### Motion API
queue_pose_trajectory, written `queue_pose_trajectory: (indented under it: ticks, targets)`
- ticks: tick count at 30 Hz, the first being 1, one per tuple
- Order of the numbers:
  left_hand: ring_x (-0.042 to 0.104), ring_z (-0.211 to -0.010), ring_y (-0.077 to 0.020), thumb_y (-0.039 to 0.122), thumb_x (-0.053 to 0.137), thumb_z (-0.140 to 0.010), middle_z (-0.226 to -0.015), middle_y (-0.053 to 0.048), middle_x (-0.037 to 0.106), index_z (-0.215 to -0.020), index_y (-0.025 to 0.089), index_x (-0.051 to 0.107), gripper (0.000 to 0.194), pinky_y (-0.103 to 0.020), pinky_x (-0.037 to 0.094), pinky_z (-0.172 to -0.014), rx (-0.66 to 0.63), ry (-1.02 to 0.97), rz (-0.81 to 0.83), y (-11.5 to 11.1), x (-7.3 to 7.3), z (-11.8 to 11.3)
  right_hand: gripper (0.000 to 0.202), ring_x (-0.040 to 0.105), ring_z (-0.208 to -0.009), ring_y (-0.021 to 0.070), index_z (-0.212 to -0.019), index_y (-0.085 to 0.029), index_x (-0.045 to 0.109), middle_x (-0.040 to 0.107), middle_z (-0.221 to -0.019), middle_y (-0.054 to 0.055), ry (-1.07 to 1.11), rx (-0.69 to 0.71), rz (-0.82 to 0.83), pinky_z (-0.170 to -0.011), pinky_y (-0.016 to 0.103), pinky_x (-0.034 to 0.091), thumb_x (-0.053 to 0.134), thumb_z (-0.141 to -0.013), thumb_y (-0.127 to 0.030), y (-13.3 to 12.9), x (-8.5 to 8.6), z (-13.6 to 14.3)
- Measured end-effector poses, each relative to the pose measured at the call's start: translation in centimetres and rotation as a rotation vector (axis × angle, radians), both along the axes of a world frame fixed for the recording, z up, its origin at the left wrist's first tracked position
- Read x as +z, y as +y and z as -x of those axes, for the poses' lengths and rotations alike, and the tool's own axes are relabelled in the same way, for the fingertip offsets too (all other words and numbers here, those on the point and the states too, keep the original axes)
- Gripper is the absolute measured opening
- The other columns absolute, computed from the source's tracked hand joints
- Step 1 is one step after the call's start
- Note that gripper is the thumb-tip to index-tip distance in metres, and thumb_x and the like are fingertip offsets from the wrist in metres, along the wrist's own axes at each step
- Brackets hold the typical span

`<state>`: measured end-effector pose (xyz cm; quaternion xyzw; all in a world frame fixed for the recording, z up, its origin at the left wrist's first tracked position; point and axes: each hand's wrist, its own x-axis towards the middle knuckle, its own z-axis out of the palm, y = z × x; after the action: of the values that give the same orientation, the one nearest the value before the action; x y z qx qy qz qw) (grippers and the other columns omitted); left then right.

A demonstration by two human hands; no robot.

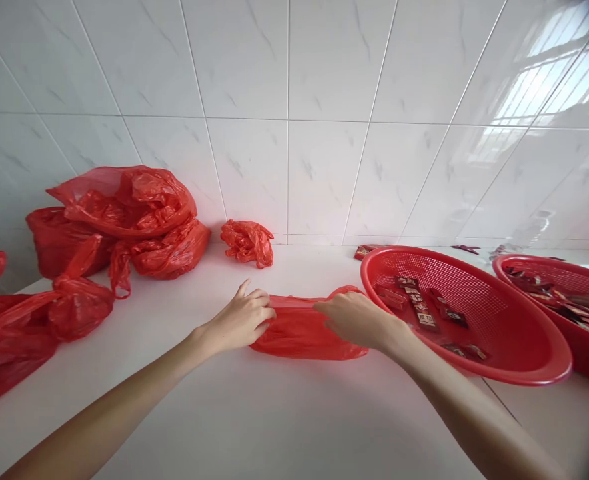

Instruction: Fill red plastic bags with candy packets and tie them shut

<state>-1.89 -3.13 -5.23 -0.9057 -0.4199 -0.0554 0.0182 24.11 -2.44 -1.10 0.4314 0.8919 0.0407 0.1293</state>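
Note:
A red plastic bag (299, 337) lies flattened on the white tabletop, straight in front of me. My left hand (238, 319) has its fingers curled on the bag's left edge, with one digit sticking up. At the right side, my right hand (354, 319) is closed on the upper edge of the bag, the index finger pointing inward along it. The fingertips are partly hidden. Just right of my right hand stands a red perforated plastic basket (519, 333) with several small wrapped packets (421, 307) inside.
Several filled red bags (124, 213) are piled at the back left, with knotted red bags (19, 340) nearer. A crumpled red bag (248, 243) sits by the tiled wall (329, 80). Another red basket (539, 263) holding packets is at far right. A small red packet (365, 251) lies behind the nearer basket.

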Motion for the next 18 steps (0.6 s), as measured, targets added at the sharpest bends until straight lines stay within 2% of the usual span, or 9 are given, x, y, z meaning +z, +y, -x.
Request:
queue_pose_trajectory:
  ticks: [4,7,12,15,18]
  targets:
    - [0.057,-0.111,-0.0251,0.015,0.057,-0.086,-0.098,-0.006,0.069,-0.098,0.025,0.073,0.022,-0.064,0.012,-0.116,0.027,0.003,0.091,0.4,-1.6,-0.4,0.010,0.067,-0.072,0.0242,-0.089,-0.014,0.064,0.068,-0.077,0.008,-0.056,-0.059,0.067,-0.061,0.030,0.042,0.058,-0.081,-0.011,0.4,-2.2,0.8]
    - [0.054,-0.118,-0.0282,0.027,0.062,-0.084,-0.101,-0.007,0.068,-0.100,0.025,0.072,0.018,-0.066,0.007,-0.116,0.058,0.026,0.144,0.4,-2.3,-0.8,0.026,0.069,-0.081,0.0292,-0.097,-0.012,0.065,0.071,-0.085,0.012,-0.077,-0.105,0.125,-0.064,0.033,0.048,0.071,-0.073,-0.019,0.8,-3.6,0.6]
    - [0.054,-0.118,-0.0325,0.039,0.070,-0.076,-0.105,-0.009,0.067,-0.099,0.024,0.071,0.028,-0.070,0.003,-0.115,0.143,0.062,0.239,0.6,-2.7,-0.7,0.039,0.070,-0.085,0.0340,-0.107,-0.007,0.064,0.071,-0.093,0.018,-0.060,-0.152,0.158,-0.064,0.037,0.053,0.073,-0.071,-0.019,1.4,-5.0,-0.1]
    - [0.058,-0.114,-0.0318,0.042,0.069,-0.077,-0.105,-0.008,0.068,-0.097,0.025,0.071,0.027,-0.068,0.003,-0.116,0.148,0.052,0.252,0.7,-2.7,-0.7,0.039,0.070,-0.088,0.0352,-0.108,-0.006,0.065,0.072,-0.092,0.018,-0.001,-0.136,0.182,-0.067,0.038,0.054,0.074,-0.071,-0.018,1.6,-4.7,-0.3]
    - [0.063,-0.105,-0.0294,0.045,0.067,-0.079,-0.099,-0.007,0.069,-0.094,0.025,0.072,0.026,-0.066,0.006,-0.117,0.164,0.011,0.238,0.7,-2.7,-1.1,0.036,0.069,-0.098,0.0290,-0.114,-0.015,0.067,0.072,-0.106,0.013,0.110,-0.034,0.253,-0.074,0.033,0.054,0.069,-0.082,-0.031,1.2,-2.6,-0.8]
